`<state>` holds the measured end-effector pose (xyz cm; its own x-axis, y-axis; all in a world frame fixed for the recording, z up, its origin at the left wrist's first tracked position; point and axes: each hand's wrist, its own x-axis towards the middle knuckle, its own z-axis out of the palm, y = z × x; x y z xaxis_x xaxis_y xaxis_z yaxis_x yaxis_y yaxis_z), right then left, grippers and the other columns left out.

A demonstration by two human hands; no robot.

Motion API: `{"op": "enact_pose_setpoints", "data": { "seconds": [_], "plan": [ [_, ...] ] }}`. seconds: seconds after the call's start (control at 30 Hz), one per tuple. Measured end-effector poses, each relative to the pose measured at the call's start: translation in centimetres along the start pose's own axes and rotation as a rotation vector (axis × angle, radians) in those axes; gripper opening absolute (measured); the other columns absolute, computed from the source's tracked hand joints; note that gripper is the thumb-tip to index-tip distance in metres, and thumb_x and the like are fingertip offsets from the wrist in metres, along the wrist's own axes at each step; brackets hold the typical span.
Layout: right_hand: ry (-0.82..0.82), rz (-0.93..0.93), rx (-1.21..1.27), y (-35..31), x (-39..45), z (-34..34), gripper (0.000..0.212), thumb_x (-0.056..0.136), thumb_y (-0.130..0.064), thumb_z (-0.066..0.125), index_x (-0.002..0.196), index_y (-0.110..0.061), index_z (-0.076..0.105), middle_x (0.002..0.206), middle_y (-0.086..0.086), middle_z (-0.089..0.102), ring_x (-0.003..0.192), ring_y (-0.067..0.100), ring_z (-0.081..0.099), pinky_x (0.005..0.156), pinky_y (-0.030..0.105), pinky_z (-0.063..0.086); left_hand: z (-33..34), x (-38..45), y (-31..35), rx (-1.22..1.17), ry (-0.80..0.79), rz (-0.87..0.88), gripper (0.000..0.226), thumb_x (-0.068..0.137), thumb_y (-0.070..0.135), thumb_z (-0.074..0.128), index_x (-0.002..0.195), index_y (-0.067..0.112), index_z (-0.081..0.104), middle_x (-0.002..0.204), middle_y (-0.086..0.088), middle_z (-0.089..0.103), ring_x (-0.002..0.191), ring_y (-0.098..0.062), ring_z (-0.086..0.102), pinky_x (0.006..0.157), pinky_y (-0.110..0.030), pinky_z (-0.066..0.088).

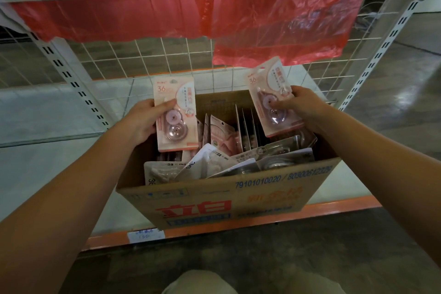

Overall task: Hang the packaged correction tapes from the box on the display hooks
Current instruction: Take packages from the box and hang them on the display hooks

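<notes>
While an open cardboard box [238,200] sits on a low pale shelf [59,150] with an orange front edge, a person holds one packaged correction tape in each hand above it. The left hand [140,122] grips a pink package [175,112] by its left edge, thumb across the front and fingers curled behind. This left package stands nearly upright, long axis vertical, printed face toward the camera, its top end pointing up at the wire grid panel [167,57] behind the shelf. The right hand [298,105] pinches a second pink package [272,95] at its right edge, thumb on the clear blister, fingers behind. This right package tilts, its top end leaning up and to the left, long axis slanted, face toward the camera. Both packages are over the far half of the box, well apart from each other. Inside the box, more packages [214,162] lie jumbled: some stand on edge in rows near the far wall, others lie flat and overlapping near the front. Red plastic sheeting [214,12] hangs over the upper part of the grid. A knee [198,281] shows at the bottom edge.
</notes>
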<state>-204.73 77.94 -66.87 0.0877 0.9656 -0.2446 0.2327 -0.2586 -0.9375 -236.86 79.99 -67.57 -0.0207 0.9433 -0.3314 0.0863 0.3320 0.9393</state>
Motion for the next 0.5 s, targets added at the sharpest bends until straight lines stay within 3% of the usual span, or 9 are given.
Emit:
{"op": "enact_pose_setpoints", "data": {
  "seconds": [0.1,0.33,0.5],
  "plan": [
    [0.016,-0.008,0.129,-0.9,0.4,0.4,0.027,0.083,-0.003,0.066,0.109,-0.006,0.059,0.098,0.005,0.068,0.078,0.016,0.068,0.058,0.027,0.056,0.2,-0.3,1.1,-0.039,-0.003,0.016,0.014,0.091,0.017,0.06,0.104,0.014,0.061,0.101,-0.003,0.068,0.09,-0.018,0.065,0.074,-0.034,0.053],
    [-0.083,0.042,0.362,-3.3,0.2,2.3,0.035,0.08,-0.002,0.069,0.113,-0.008,0.059,0.109,0.01,0.069,0.097,0.028,0.068,0.081,0.042,0.056,-0.8,-1.9,3.5,-0.046,-0.076,-0.063,0.013,0.092,0.018,0.056,0.103,0.019,0.062,0.09,0.002,0.075,0.083,-0.015,0.072,0.061,-0.03,0.058],
    [-0.147,0.161,0.405,-5.2,-2.4,2.4,0.042,0.081,-0.004,0.068,0.121,-0.009,0.057,0.112,0.011,0.068,0.1,0.029,0.066,0.082,0.041,0.056,-0.5,-4.7,5.8,-0.07,-0.141,-0.143,0.019,0.093,0.011,0.053,0.109,0.018,0.061,0.095,-0.001,0.074,0.084,-0.016,0.072,0.064,-0.031,0.06]
  ]
}}
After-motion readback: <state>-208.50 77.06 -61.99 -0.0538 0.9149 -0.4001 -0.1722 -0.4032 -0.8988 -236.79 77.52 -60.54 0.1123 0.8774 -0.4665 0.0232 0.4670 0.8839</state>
